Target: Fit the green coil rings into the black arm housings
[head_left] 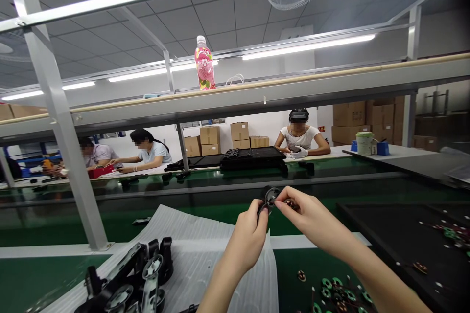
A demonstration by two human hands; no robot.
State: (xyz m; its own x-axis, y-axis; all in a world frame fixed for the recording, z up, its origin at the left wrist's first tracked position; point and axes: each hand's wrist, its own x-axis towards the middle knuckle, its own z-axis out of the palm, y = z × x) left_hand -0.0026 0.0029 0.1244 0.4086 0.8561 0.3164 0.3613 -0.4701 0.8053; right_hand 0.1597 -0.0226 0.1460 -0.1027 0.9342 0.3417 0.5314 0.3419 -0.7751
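Observation:
My left hand (246, 234) is closed around a black plastic part (270, 193) with a round, cup-shaped end, held up above the bench. The thumb and index finger of my right hand (316, 217) pinch together at the rim of that cup. A small copper-coloured coil (291, 204) shows between the fingers of my right hand; its far side is hidden. Below and left, several black parts with metallic round ends (152, 269) lie heaped on a white foam sheet (205, 239). Under my right forearm, several small green and copper coils (336, 293) are spread on the green surface.
A black tray (389, 239) at the right holds more coils and wires. Beyond runs a dark green conveyor (205, 195) carrying black parts. A metal post (69, 122) rises at left; an overhead shelf (235, 102) bears a pink bottle (204, 66). Several people sit opposite.

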